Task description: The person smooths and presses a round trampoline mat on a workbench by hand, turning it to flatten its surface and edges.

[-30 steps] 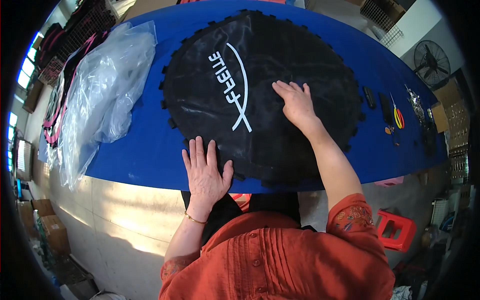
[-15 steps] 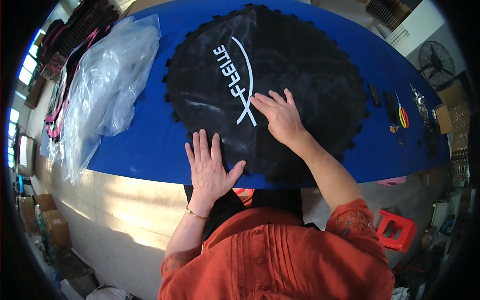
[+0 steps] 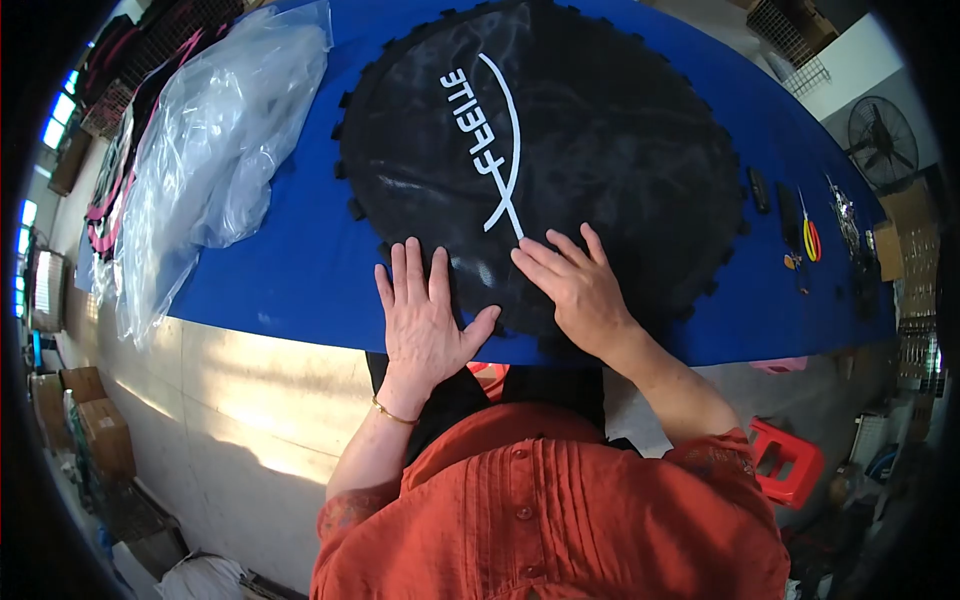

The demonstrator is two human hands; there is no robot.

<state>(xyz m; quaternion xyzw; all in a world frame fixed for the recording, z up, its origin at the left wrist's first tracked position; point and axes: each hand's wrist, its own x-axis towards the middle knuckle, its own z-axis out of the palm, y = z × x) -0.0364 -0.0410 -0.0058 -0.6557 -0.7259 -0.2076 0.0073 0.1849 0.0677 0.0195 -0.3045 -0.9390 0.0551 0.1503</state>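
A large round black fabric mat, with small tabs around its rim, lies flat on the blue table. Across it runs a white printed logo with lettering and a curved line. My left hand rests palm down at the mat's near left edge, fingers spread. On the mat's near part, by the lower end of the logo, lies my right hand, fingers stretched out and slightly apart. Neither hand holds anything.
Clear plastic sheeting is heaped at the table's left, beside black and pink pieces. At the right lie a dark handle-like object and yellow-red scissors or pliers. A red stool stands on the floor.
My right hand has slid across the mat toward me, from the logo's middle to its lower end. My left hand stays at the near edge, still flat.
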